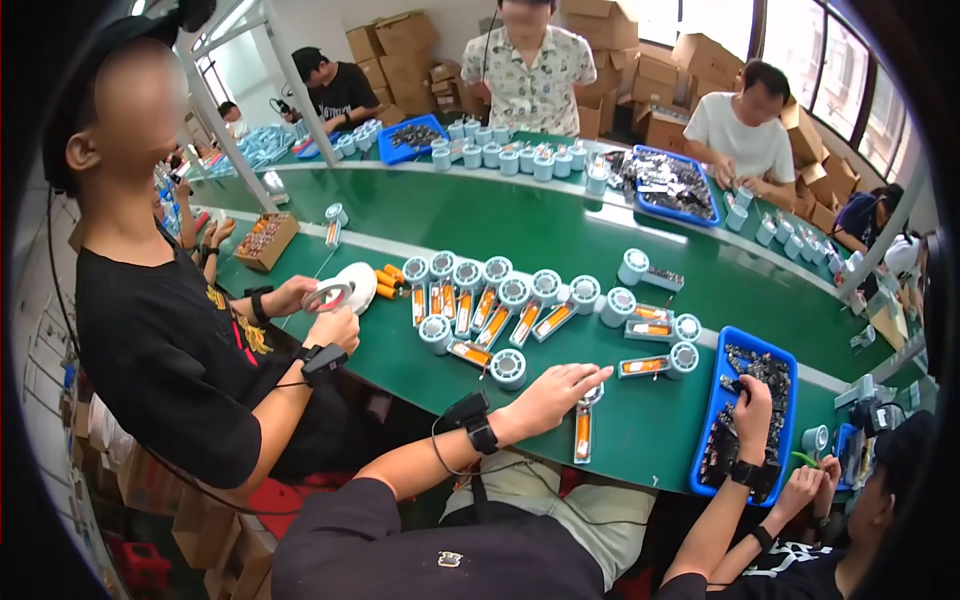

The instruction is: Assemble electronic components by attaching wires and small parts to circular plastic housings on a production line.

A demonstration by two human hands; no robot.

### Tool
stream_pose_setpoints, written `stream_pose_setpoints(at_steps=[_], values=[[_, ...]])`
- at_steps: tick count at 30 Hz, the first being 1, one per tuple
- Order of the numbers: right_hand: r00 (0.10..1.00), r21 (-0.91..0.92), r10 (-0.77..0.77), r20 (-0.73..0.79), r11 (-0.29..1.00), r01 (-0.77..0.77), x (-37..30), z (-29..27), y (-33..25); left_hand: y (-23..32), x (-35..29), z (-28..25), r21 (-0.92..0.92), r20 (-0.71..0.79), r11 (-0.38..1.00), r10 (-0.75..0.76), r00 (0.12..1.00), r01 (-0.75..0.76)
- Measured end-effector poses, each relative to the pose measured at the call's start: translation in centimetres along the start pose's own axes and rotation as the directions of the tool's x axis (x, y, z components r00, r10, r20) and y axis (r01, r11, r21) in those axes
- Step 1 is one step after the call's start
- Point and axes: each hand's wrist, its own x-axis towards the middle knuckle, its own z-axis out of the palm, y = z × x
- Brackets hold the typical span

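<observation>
Flattened, my left hand (pixel 555 390) pressed open-fingered on a slim grey holder with an orange cell (pixel 583 428) on the green bench (pixel 520 230); my right hand (pixel 752 398) dug, fingers curled, into the blue parts tray (pixel 740 340). I judged a careless sweep could knock the nearby white round spools (pixel 508 368).

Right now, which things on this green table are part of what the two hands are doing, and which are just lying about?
In use: left hand on orange-and-silver part; right hand in blue tray of small dark pieces.
Lying about: white round spools, far blue tray, cardboard boxes.
</observation>
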Motion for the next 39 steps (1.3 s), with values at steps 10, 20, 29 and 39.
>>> stream_pose_setpoints(at_steps=[10, 20, 29, 39], values=[[0.984, 0.676, 0.063, -0.166, 0.733, 0.067, -3.2, -2.2, -14.9, 2.1, -2.2, -6.2, -0.068, -0.293, 0.997, 0.004, 0.956, -0.025], [0.902, 0.905, 0.064, 0.426, -0.024, -0.425, -10.6, 3.9, -25.2, 5.9, -7.1, -1.8, -0.832, -0.177, 0.552, -0.354, 0.918, 0.053], [0.828, 0.843, -0.176, 0.533, 0.199, -0.5, -10.5, 5.1, -26.3, 4.9, -6.6, -0.4, -0.959, -0.157, 0.281, -0.424, 0.892, -0.035], [0.988, 0.639, 0.029, 0.15, 0.76, -0.119, -6.1, 8.3, -26.8, 2.7, -5.2, -0.5, -0.966, 0.073, 0.152, -0.616, 0.784, 0.209]])
